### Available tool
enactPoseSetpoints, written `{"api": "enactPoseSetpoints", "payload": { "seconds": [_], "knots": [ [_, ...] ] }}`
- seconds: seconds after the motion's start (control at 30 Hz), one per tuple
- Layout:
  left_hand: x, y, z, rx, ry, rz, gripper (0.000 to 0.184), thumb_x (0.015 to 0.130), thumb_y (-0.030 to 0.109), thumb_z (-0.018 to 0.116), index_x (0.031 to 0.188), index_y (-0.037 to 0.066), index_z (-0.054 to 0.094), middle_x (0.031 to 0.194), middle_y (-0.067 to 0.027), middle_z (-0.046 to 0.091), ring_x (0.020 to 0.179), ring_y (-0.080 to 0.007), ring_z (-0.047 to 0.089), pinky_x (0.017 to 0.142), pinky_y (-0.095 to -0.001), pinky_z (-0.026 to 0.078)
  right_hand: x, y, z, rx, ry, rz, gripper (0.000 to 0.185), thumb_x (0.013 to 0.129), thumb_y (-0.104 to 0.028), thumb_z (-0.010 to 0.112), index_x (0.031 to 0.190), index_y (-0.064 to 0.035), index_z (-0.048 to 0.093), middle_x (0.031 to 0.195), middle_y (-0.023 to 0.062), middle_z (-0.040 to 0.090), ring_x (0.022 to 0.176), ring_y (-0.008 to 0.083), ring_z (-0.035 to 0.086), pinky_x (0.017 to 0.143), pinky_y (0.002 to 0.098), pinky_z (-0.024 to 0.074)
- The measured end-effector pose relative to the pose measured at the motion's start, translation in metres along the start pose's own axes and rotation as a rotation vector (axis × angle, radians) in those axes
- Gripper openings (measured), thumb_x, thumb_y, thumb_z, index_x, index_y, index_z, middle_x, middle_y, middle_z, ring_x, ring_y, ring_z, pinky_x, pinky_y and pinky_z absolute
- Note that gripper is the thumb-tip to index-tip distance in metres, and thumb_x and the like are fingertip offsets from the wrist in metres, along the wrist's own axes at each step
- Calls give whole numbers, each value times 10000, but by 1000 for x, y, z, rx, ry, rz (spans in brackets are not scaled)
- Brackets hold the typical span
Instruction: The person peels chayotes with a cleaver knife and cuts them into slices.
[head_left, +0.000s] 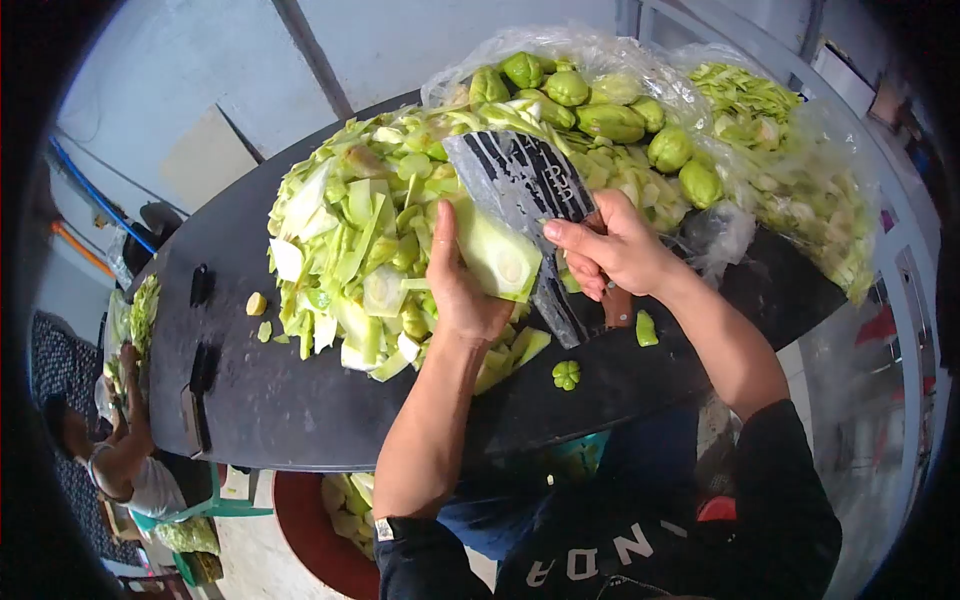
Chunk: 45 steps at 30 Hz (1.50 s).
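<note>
At centre, the left hand (468, 300) has a green slice (498, 258) in its grip, the right hand (618, 248) a cleaver (525, 178); at one o'clock a clear bag (650, 72) holds whole gourds (612, 122), at seven a red tub (298, 528) cut pieces (345, 500).

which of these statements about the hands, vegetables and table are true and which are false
1. The bare right hand holds a broad black-and-grey-bladed cleaver. True.
2. The bare left hand is empty. False: the left hand holds a flat, pale-green vegetable slab.
3. Whole, rounded green vegetables lie beside crumpled clear plastic. True.
4. A round reddish-brown tub stands on the dark, rounded table. False: the tub is below the table.
5. A person in a white top is at the picture's left. True.
</note>
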<state>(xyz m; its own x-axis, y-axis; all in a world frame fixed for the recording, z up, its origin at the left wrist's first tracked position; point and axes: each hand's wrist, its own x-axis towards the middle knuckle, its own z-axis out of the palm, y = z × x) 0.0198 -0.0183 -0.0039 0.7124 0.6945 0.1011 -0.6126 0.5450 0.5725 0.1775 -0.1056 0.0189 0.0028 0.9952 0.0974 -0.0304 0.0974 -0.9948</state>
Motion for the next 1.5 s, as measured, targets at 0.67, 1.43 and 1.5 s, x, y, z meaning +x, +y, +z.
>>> {"api": "enactPoseSetpoints", "payload": {
  "seconds": [0.67,1.43,1.5],
  "knots": [
    [-3,-10,6,222,264,164,550,953,535,479,1243,70,528,1133,-105,620,1010,-256,613,911,-420,475,-3,-3,13,-129,134,-38,188,950,-153,601,846,-26,510,526,-18,483,386,60,446,358,255,378],
    [3,0,2,86,271,377,527,967,565,416,1125,85,565,1012,-84,602,960,-255,584,843,-389,482,-12,-21,8,-159,234,-88,208,940,-152,601,800,-15,530,499,22,516,396,83,475,377,284,369],
    [2,9,0,-19,266,463,484,989,540,383,1051,93,559,948,-89,594,902,-257,579,818,-395,482,-14,-19,14,-436,366,-271,202,924,-145,612,791,-18,529,523,77,545,407,153,516,399,326,403]
  ]
}}
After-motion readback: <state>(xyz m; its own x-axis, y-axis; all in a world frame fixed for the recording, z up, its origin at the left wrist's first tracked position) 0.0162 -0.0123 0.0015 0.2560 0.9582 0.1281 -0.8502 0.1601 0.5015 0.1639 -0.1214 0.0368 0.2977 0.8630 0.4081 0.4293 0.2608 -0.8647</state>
